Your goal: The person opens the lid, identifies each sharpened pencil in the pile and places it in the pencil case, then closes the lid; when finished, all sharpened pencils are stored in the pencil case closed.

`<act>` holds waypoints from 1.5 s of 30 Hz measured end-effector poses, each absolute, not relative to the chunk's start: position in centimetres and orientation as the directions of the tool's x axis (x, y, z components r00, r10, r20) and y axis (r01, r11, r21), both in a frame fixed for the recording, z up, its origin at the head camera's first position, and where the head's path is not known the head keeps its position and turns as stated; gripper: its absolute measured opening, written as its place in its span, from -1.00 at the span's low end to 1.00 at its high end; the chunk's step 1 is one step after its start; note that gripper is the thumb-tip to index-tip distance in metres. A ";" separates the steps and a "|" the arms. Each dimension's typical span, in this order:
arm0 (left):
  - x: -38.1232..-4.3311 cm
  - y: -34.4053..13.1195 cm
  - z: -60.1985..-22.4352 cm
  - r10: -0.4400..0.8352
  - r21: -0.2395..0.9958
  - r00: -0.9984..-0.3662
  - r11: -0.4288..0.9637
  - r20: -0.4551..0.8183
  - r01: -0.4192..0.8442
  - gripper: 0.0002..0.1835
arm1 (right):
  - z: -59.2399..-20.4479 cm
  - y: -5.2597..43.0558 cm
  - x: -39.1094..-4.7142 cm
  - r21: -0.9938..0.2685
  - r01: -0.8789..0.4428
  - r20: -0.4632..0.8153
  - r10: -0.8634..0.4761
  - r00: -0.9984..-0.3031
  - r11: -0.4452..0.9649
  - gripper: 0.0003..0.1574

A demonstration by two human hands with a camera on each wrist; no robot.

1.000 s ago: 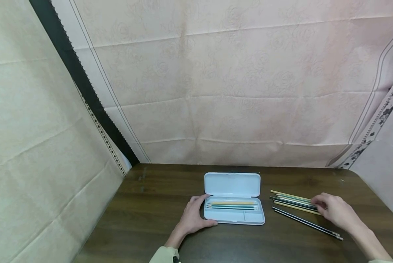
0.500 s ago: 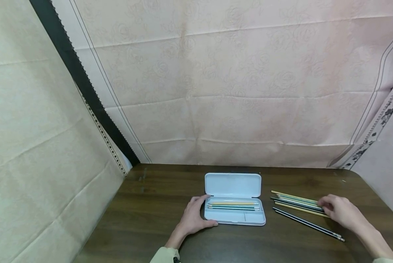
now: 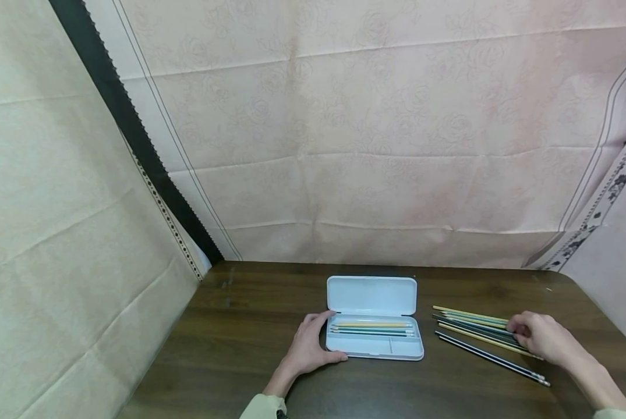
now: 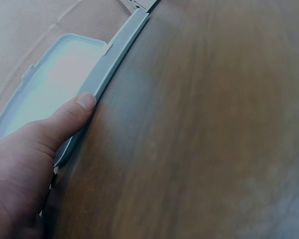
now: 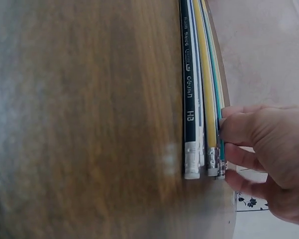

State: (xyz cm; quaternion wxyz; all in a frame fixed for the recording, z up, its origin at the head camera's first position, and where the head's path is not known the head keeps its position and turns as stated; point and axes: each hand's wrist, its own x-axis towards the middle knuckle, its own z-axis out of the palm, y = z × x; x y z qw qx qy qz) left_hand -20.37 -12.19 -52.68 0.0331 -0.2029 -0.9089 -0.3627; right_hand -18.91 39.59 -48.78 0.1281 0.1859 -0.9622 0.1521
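A light blue pencil case [image 3: 367,347] lies with its lid raised, several yellow and green pencils [image 3: 371,330] in its long compartment. My left hand [image 3: 307,344] grips the case's left end, thumb along the front edge, fingers at the back corner; the left wrist view shows the thumb [image 4: 72,114] on the rim. To the right, my right hand [image 3: 543,337] is at the eraser ends of a loose bundle of yellow, green and dark pencils [image 3: 475,329]. In the right wrist view its thumb and fingers pinch a green pencil [image 5: 219,99] at the far side of the bundle.
Two dark pencils [image 3: 493,358] lie side by side in front of the bundle; in the right wrist view the nearer dark pencil [image 5: 190,99] reads HB. The brown wooden table [image 3: 229,349] ends at a pale patterned cloth [image 3: 365,145] behind, with more cloth at both sides.
My right hand has shifted slightly right along the bundle, and the pencils' eraser ends have moved right and spread apart. The left hand and the case are practically still.
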 end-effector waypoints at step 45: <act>-20.4 -12.1 -52.7 0.333 0.653 -0.920 0.653 0.206 0.383 0.00 | -46.4 34.9 -17.9 -0.200 -0.459 0.359 -0.372 -0.856 0.865 -0.65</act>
